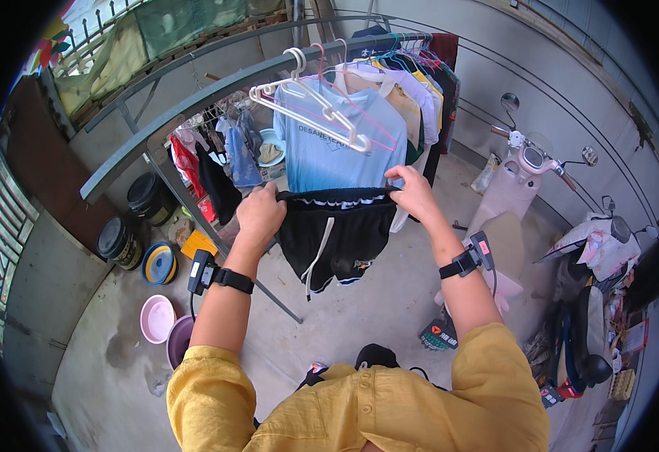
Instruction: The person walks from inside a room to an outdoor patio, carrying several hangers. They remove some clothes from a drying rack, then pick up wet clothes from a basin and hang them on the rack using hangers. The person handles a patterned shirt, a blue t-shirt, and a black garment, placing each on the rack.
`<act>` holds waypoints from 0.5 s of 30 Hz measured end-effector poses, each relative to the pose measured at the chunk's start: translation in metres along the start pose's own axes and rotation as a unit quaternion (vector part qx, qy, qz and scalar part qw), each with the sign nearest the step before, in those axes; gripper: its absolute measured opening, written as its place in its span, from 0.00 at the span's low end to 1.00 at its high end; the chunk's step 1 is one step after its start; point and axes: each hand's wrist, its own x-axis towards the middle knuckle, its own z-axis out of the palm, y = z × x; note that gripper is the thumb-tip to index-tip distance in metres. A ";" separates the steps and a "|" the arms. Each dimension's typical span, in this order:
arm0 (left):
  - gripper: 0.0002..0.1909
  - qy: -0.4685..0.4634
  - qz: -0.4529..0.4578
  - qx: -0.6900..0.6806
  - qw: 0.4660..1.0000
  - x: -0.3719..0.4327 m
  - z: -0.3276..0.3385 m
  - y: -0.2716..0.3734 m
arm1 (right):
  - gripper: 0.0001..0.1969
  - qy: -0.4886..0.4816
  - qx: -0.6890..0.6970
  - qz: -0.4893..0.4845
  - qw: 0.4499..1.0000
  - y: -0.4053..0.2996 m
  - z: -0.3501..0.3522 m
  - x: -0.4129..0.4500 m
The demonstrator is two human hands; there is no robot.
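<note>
A pair of black shorts (352, 237) with a white drawstring hangs spread between my hands, its elastic waistband uppermost. My left hand (261, 210) grips one end of the waistband, and my right hand (412, 191) pinches the other end. Just beyond the shorts, a light blue T-shirt (341, 135) hangs on a pink wire hanger (389, 138). Bare white plastic hangers (312, 113) hook over the metal rail (222, 85) in front of that shirt. The shorts partly cover the shirt's lower edge.
More hung clothes (420, 90) crowd the rail's far end. A pink scooter (513, 198) stands to the right, with another loaded scooter (583, 316) nearer. On the left are black buckets (119, 243), a pink basin (158, 319) and a purple basin (180, 342). A slanting rack leg (273, 302) reaches the floor.
</note>
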 end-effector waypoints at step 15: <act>0.12 -0.193 -0.147 -0.511 0.825 0.042 0.011 0.011 | 0.12 -0.339 0.119 0.065 0.931 0.036 0.002 0.051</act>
